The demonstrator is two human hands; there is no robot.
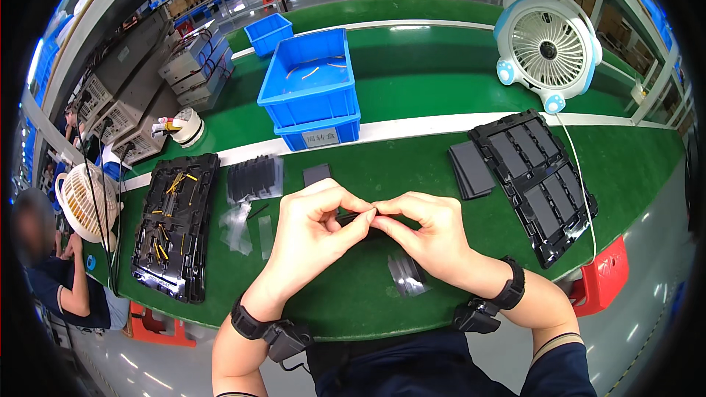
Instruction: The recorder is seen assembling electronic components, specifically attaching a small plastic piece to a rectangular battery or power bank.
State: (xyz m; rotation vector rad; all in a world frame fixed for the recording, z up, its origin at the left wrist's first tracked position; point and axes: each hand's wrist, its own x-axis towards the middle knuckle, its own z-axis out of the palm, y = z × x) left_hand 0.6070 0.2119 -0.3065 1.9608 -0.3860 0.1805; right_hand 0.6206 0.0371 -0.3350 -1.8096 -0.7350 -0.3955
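Over the green table, my left hand [312,231] and my right hand [426,231] meet fingertip to fingertip. Both are closed in a pinch on a small, thin dark piece [347,216], mostly hidden by the fingers, so its kind cannot be made out. Just beyond my left hand lies a dark flat rectangle [317,173]. Below my right hand, several clear plastic strips [407,275] rest on the table. To the left are a stack of dark strips in clear film [254,179] and loose clear film pieces [237,226].
A black tray [176,228] with yellow-tipped pieces stands left. Another black tray [533,184] holds dark flat rectangles, beside a stack of dark rectangles [471,169]. Blue bins [309,92], a white-and-blue fan [548,51] with its cable, and a small fan [88,202] stand around; a person sits left.
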